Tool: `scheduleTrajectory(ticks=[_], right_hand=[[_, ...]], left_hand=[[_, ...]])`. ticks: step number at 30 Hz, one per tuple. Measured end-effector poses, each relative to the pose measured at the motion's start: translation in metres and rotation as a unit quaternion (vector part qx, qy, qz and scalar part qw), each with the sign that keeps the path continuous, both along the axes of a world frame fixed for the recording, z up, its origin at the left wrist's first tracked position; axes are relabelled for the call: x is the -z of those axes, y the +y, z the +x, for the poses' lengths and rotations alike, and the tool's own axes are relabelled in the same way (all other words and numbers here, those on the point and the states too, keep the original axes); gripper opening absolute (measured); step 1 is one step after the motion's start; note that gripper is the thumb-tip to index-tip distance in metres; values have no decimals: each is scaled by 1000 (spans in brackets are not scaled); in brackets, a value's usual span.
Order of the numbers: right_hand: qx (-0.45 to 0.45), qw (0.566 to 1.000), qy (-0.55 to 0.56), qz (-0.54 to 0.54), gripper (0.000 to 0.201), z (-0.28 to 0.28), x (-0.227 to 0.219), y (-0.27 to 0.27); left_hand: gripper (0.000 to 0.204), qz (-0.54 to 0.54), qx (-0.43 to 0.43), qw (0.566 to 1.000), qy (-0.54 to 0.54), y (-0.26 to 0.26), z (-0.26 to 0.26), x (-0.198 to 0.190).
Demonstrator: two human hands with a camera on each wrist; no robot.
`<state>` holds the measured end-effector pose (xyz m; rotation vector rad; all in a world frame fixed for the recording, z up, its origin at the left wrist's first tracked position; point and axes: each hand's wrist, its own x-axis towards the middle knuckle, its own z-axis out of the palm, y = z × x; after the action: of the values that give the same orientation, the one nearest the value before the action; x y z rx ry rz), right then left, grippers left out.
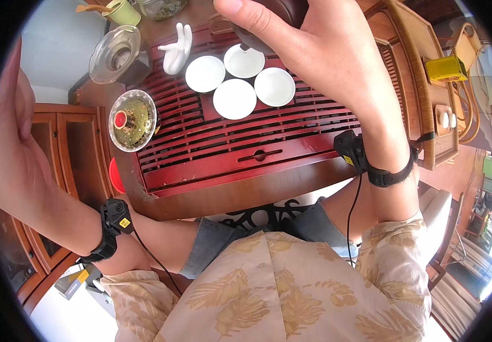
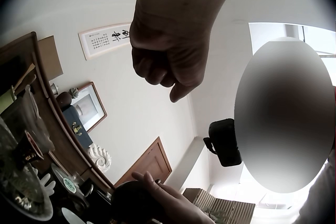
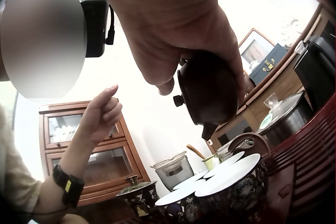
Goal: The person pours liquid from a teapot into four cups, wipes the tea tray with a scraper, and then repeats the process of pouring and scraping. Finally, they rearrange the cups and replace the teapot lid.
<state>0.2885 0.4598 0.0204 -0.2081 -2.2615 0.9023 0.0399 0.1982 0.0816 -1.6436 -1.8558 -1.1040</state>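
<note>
My right hand (image 1: 337, 51) grips a dark brown teapot (image 3: 210, 87), which is tilted with its spout pointing down. In the head view the teapot's spout overlaps the back one of several small tea cups (image 1: 234, 99). These cups are white inside with dark patterned outsides, and stand close together on a red slatted tea tray (image 1: 200, 171). To their left sits a lidded tea bowl (image 1: 133, 121) with a gold lid and red knob. My left hand (image 2: 168, 58) is raised in the air left of the tray, its fingers loosely curled and holding nothing.
A white hand-shaped figurine (image 1: 176, 51) stands behind the cups. Beyond the lidded bowl is a clear glass vessel (image 1: 115, 54), with a green cup (image 1: 123, 12) of wooden tools farther back. A glass-lidded pot (image 3: 281, 113) and a wicker-edged tray (image 1: 414, 74) flank the right side.
</note>
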Motion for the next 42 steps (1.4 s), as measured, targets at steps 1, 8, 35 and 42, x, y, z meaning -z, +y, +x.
scheduleTrajectory(ticks=[1,8,35,42], right_hand=[[0,1000,1,2,42,0,0,0],[6,1000,-6,0,43,0,-1,0],[93,995,10,34,99,18,-2,-9],[146,986,-64,59,99,50,-12,-11]], left_hand=[[28,-3,2,1000,0,0,0,0],[28,-11,39,999,-14,-1,-3,0],[61,111,173,958,-197,37,32,-10],[60,170,119,955,-210,-44,-56,35]])
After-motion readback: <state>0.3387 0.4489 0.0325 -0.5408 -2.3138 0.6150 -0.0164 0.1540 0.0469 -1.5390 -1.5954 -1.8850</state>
